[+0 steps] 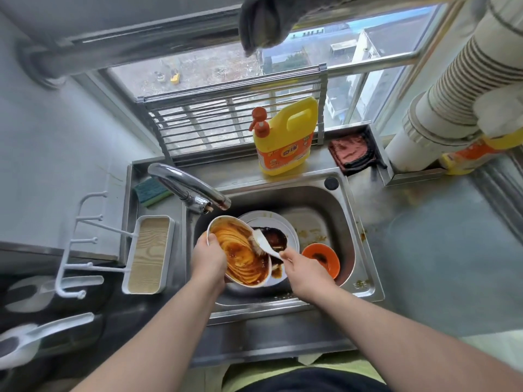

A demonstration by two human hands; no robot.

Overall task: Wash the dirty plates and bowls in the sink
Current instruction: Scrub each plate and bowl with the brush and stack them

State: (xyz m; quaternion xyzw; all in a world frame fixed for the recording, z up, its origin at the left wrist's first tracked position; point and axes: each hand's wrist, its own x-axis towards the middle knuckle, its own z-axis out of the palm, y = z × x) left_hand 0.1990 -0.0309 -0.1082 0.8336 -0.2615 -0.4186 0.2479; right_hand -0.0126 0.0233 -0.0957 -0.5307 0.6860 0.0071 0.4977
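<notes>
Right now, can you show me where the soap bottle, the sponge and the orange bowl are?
soap bottle (285, 154): head view, on its orange label.
sponge (150, 192): head view, on its green top.
orange bowl (321, 258): head view, on its inside.

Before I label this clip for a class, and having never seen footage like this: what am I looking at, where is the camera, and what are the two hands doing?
There is no machine here. A person wears one wide-angle camera on the head, looking forward and down, so the two bare arms reach in from the bottom of the picture.

They stand at a steel sink under a window. The left hand holds a white bowl smeared with orange sauce, tilted over the basin. The right hand has a grip on a white spoon whose end lies in that bowl.

Beneath sit a white plate with dark sauce and a small orange bowl. The tap shows no running water. Behind stand a yellow detergent bottle and a green sponge.
</notes>
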